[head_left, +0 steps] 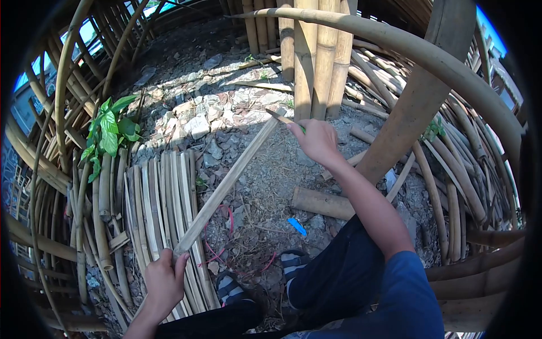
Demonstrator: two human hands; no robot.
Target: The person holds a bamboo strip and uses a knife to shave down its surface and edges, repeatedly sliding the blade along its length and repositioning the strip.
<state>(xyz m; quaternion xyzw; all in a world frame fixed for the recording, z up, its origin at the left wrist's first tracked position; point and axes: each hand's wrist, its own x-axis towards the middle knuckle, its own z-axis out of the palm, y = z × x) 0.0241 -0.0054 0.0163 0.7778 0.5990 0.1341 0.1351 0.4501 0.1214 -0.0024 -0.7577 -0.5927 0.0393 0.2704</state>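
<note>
A long split bamboo strip (228, 181) slants up and away from me across the middle of the head view. My left hand (165, 282) is closed around its near end, thumb along the top. At the far end my right hand (316, 141) is closed on a knife (278, 117), whose narrow blade points left and lies across the strip's tip. A bit of green shows at the knife's handle by my fingers. Beneath the strip's near half lies a row of similar split bamboo strips (161, 198) on the ground.
Thick bamboo poles (324, 62) stand upright ahead, with a leaning post (415, 107) to the right. A cut bamboo piece (322, 203) and a blue scrap (297, 226) lie near my feet. Bamboo stacks flank both sides; a leafy plant (110, 130) grows at left.
</note>
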